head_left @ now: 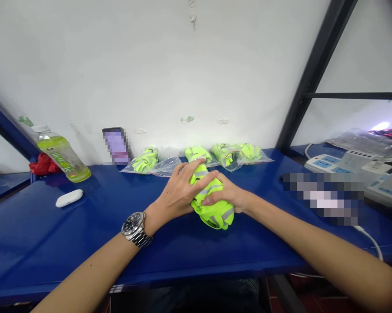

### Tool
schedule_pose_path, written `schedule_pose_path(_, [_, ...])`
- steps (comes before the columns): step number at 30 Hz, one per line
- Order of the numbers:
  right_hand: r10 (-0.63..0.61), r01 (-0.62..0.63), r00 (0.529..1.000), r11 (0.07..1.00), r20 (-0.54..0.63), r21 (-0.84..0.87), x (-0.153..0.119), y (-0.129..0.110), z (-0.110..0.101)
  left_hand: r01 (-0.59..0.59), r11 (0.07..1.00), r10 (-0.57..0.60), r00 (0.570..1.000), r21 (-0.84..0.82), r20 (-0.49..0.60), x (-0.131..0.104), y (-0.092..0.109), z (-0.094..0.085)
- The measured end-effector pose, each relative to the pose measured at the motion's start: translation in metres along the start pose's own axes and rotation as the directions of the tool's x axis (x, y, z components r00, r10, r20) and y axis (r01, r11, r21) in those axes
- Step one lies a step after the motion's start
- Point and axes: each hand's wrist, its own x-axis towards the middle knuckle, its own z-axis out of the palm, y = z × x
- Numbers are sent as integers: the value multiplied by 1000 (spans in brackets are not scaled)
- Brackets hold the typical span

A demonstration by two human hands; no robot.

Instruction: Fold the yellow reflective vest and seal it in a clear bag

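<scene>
A rolled-up neon yellow reflective vest (215,211) with grey strips is held above the middle of the blue table. My left hand (182,187) wraps it from the left, fingers over its top; a metal watch (135,228) is on that wrist. From the right, my right hand (230,191) grips the same bundle, its thumb lying across the front. The palms and some fingertips are hidden by the cloth. Behind it, similar yellow bundles lie in clear plastic bags along the wall: a left bag (145,161), a middle bundle (196,152) and a right bag (238,154).
On the left, a bottle of green drink (65,156) leans by a red plastic bag (43,165), with a white earbud case (69,198) in front. A phone (116,145) leans on the wall. Power strips (333,165) and a blurred device (323,199) with a cable lie right.
</scene>
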Motion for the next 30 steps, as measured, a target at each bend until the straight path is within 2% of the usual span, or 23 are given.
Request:
schedule_pose_path(4, [-29,25,994,999,-108,-38,3,1,-5,125,992,-120,982,-23,146,5,7,-5])
schedule_pose_path(8, [-48,45,974,999,-223,-19,3,-5,-13,136,988,-110,948,-67,299,6,-2,-24])
schedule_pose_path(10, [-35,40,956,999,-293,10,2,-9,-18,189,980,-157,929,-67,335,0,-19,-35])
schedule_pose_path(11, [-20,27,950,999,-312,20,2,-11,-19,243,969,-217,917,-38,335,-5,-32,-39])
schedule_pose_path(13, [6,3,949,1000,-317,28,2,-13,-19,347,930,-368,893,125,261,-16,-59,-43])
schedule_pose_path(14, [13,-5,952,1000,-304,27,2,-13,-18,325,916,-383,883,235,272,-23,-72,-42])
schedule_pose_path(16, [13,-8,967,1000,-256,18,3,-12,-15,221,892,-373,853,393,366,-34,-92,-38])
schedule_pose_path(18, [10,-11,980,1000,-199,-2,4,-10,-12,143,873,-362,831,466,422,-42,-101,-33])
schedule_pose_path(21, [9,-12,991,1000,-135,-27,4,-9,-9,152,853,-379,839,500,391,-41,-93,-26])
schedule_pose_path(25, [31,-33,998,999,-49,-32,5,-8,-5,200,814,-402,872,545,280,-25,-56,-26])
schedule_pose_path(28, [55,-55,998,998,-8,-18,6,-7,-1,59,801,-201,964,596,175,-13,-30,-26])
schedule_pose_path(30, [82,-82,997,997,-18,-5,7,-6,0,-1,783,-59,995,621,75,-9,-20,-26])
